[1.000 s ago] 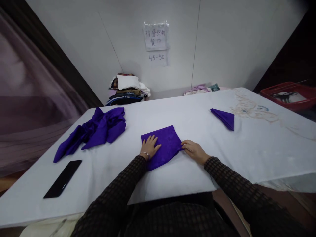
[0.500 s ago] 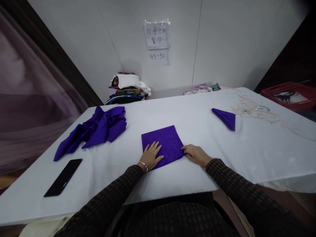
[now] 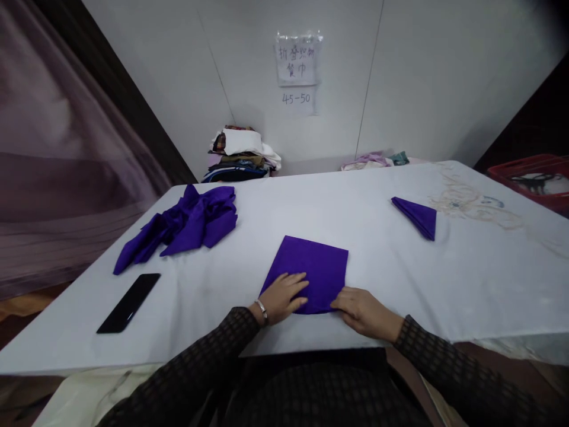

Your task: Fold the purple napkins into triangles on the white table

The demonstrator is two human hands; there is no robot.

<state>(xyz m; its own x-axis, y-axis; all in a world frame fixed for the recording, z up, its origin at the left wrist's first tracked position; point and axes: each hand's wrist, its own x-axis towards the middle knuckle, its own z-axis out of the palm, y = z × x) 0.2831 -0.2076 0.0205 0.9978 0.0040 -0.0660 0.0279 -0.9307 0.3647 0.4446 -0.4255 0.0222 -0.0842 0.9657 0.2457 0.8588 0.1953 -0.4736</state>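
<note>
A purple cloth napkin, folded into a flat four-sided shape, lies on the table in front of me. My left hand rests on its left part with the fingers spread and flat. At its near right corner my right hand pinches the cloth between thumb and fingers. Farther right lies another purple napkin folded into a narrow triangle. A crumpled heap of purple cloth sits at the left of the table.
A black phone-like slab lies near the left on the white tablecloth. Stacked fabrics stand beyond the far edge, below a handwritten sign. A red basket is at the far right.
The napkin has turned clockwise on the table and come slightly nearer to me. My right hand has moved toward me, still pinching the corner. The view has shifted a little.
</note>
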